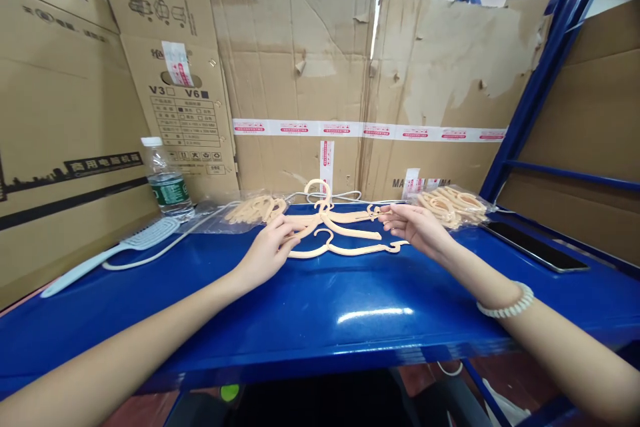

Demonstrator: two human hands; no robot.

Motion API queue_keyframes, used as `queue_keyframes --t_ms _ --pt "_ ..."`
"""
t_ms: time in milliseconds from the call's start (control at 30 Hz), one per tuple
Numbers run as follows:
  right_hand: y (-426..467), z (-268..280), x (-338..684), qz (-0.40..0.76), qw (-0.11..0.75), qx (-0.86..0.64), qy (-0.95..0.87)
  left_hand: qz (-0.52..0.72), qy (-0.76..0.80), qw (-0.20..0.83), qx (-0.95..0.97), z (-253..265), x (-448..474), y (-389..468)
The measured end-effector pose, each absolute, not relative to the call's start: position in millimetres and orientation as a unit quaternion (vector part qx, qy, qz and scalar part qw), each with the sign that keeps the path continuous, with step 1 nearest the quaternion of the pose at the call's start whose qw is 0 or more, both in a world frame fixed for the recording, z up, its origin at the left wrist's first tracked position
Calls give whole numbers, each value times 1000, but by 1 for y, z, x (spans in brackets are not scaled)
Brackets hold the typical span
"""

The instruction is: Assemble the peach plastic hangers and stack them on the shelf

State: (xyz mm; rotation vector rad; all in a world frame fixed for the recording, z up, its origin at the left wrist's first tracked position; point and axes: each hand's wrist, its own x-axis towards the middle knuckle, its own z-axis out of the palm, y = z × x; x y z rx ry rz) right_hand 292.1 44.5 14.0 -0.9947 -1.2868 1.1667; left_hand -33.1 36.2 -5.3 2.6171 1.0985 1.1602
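My left hand (pixel 270 245) is closed around the left arm of a beige plastic clothes hanger (pixel 355 233), its other arm reaching right above the table. Behind it lies another beige hanger (pixel 345 217), partly covered. A third hanger (pixel 357 251) rests nearer the front, its left end by my left hand and its notched right end under my right hand. My right hand (pixel 413 223) has thumb and fingers pinched together at a thin beige piece (pixel 374 217) by the hangers' right ends. Whether that piece is joined to a hanger I cannot tell.
Clear bags of beige plastic parts lie at the back left (pixel 255 208) and back right (pixel 453 205). A water bottle (pixel 169 190) and a pale hairbrush (pixel 125 243) stand and lie left. A black phone (pixel 535 247) lies right. Cardboard (pixel 300 80) walls the blue table (pixel 320 313).
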Motion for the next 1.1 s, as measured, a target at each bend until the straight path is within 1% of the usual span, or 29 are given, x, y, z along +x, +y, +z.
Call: queue_keyframes --t_ms 233,367,467,633,700,900,1100 --pt "49 8 289 565 566 -403 -445 397 357 23 845 -1 -32 36" --pt "45 8 285 613 540 -384 -429 400 356 15 844 -1 -35 38" --pt "44 7 283 617 529 -386 -437 398 365 12 842 -3 -36 41" --pt "46 5 285 597 534 -412 -434 389 364 13 846 -5 -36 43" --pt "46 5 286 601 518 -417 -443 385 359 19 850 -5 -36 43" --pt "41 8 284 649 436 -397 -482 382 349 24 855 -8 -35 43" --pt "42 9 284 679 403 -417 -450 384 343 19 857 -9 -35 43"
